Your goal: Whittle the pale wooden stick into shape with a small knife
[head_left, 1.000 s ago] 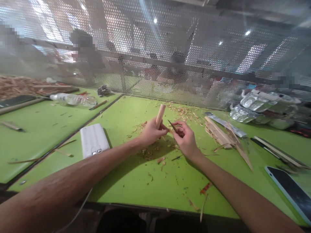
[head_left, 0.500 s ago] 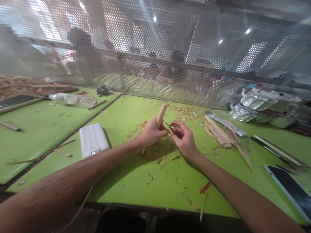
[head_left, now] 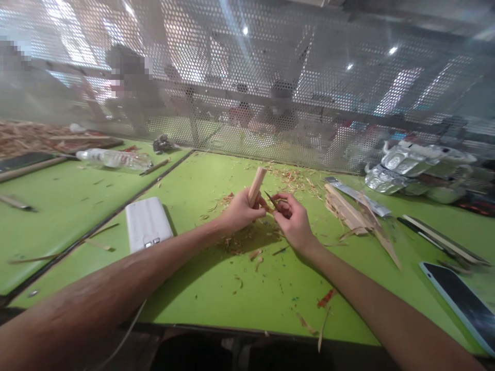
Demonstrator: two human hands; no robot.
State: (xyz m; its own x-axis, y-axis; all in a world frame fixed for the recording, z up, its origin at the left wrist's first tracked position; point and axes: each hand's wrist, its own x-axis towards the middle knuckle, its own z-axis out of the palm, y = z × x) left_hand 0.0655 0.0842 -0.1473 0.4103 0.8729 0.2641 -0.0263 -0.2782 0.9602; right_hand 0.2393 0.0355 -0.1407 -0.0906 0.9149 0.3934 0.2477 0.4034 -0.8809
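Fingers of my left hand point(head_left: 242, 210) are wrapped round a pale wooden piece point(head_left: 257, 185) that sticks up and leans slightly right. Close on its right, my right hand point(head_left: 293, 219) is closed on a thin dark blade point(head_left: 271, 201), whose tip points up and left toward the wood. The fingertips of both hands nearly meet, and a small yellowish bit shows between them. Wood shavings point(head_left: 237, 243) lie on the green table point(head_left: 216, 293) below the hands.
A white power bank point(head_left: 149, 224) with a cable lies left. Rightward are wood strips point(head_left: 348, 208), a phone point(head_left: 456, 301) and foil-like silver packages point(head_left: 417, 167). A plastic bottle point(head_left: 116, 158) lies back left. Behind the perforated screen point(head_left: 247, 103), people show dimly.
The dark blade in my right hand has shifted and tilted slightly near the wood. My left hand keeps its hold, with almost no movement.
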